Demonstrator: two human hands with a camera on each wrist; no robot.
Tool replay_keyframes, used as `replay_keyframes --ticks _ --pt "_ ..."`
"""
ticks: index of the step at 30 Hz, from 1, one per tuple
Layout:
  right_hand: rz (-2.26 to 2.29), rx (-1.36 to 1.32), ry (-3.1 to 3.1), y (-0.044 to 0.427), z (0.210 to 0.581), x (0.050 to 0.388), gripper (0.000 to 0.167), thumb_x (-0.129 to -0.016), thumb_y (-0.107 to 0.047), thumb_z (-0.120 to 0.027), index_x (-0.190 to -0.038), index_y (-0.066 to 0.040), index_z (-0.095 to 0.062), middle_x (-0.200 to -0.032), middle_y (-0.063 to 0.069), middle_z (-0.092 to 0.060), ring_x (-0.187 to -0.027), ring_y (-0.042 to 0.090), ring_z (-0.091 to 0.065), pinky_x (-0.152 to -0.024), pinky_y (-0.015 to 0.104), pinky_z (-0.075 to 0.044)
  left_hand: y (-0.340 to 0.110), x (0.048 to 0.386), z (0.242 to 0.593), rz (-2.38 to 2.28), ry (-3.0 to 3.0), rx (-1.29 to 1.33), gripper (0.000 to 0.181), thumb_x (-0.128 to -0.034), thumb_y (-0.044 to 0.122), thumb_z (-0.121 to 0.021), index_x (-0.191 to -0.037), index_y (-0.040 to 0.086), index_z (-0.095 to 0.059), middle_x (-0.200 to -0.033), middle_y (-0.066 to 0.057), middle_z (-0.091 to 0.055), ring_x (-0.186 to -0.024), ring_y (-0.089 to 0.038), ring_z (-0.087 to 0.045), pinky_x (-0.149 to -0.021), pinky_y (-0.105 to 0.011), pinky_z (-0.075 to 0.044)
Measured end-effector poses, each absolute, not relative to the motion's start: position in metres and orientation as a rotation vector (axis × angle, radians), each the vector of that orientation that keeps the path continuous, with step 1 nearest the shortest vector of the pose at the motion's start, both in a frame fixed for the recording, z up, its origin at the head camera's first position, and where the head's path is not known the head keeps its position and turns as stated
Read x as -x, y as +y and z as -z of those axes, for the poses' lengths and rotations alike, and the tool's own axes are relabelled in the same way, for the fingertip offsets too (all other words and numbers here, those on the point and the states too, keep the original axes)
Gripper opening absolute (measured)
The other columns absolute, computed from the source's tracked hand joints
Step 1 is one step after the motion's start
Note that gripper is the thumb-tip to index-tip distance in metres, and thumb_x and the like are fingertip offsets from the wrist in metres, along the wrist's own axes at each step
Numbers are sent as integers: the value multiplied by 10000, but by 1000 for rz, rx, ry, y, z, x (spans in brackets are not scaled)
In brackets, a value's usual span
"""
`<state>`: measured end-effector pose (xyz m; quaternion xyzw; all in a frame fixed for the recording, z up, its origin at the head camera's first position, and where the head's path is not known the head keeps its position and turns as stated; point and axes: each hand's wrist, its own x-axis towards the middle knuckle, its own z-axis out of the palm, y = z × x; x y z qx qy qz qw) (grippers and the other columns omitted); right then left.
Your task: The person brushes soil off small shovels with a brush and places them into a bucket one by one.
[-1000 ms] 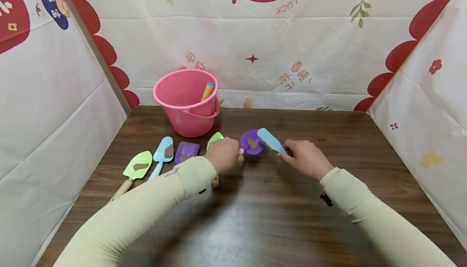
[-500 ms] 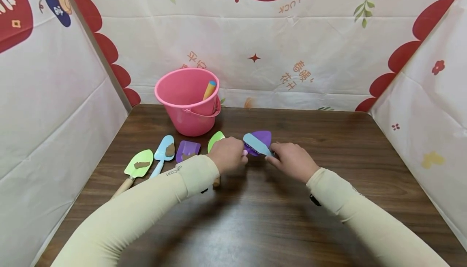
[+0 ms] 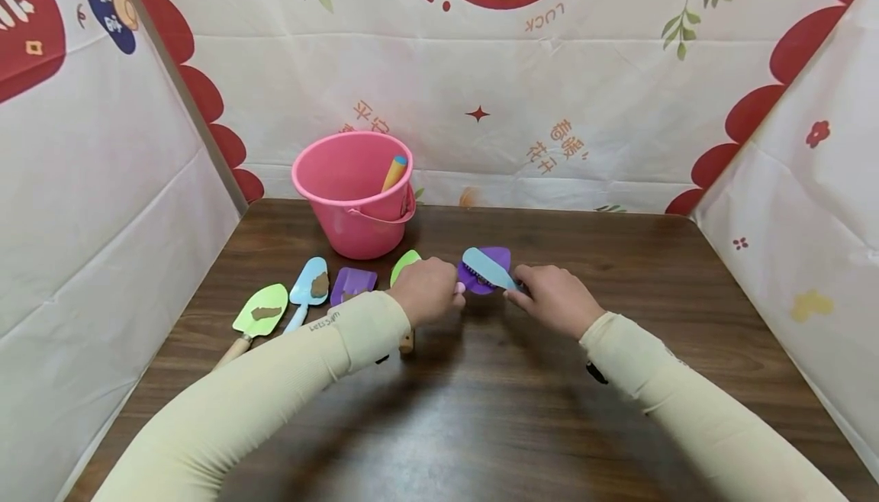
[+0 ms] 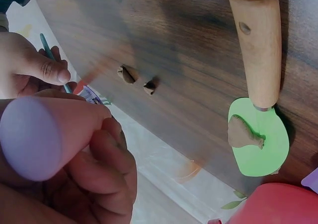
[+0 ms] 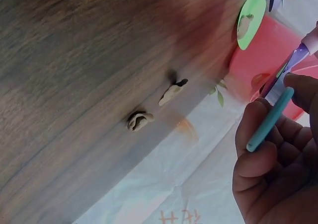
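My left hand grips the pink handle of a small purple shovel, its blade held off to the right. A light blue brush is in my right hand, thumb and fingers pinching the brush handle. Its bristles face down against the purple blade, covering most of the brown stuff there. Beneath my left wrist lies a green shovel with a wooden handle and a brown lump on it. In the left wrist view, two brown lumps lie on the table.
A pink bucket at the back left holds a yellow stick with a blue end. Left of my arm lie a green shovel, a blue trowel and a purple scoop, each with brown smears. Cloth walls surround the wooden table.
My right hand has moved left, bringing the brush from the blade's right edge across it. The purple blade has turned in my left hand's grip. Over the last half second little differs.
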<state>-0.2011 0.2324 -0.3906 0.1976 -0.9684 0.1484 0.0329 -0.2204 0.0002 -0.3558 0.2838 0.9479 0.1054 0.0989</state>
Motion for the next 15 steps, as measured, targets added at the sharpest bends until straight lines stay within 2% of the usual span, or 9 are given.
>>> replay_keyframes --ticks 5,15 --pt "-441 -589 -2969 236 388 202 208 -925 -258 -712 -856 -108 -584 -647 -32 -483 -553 127 -432 -513 308 -353 2 221 354 -322 2802 -832 255 -947 358 -658 -869 123 -722 -657 10 -589 -623 -156 -538 -582 -292 -483" --pt "-466 -522 -2987 248 393 201 198 -931 -263 -704 -890 -104 -594 -652 -24 -500 -559 141 -450 -526 321 -365 2 216 359 -315 2837 -880 298 -938 321 -659 -693 153 -624 -639 14 -562 -615 -155 -514 -572 -329 -484"
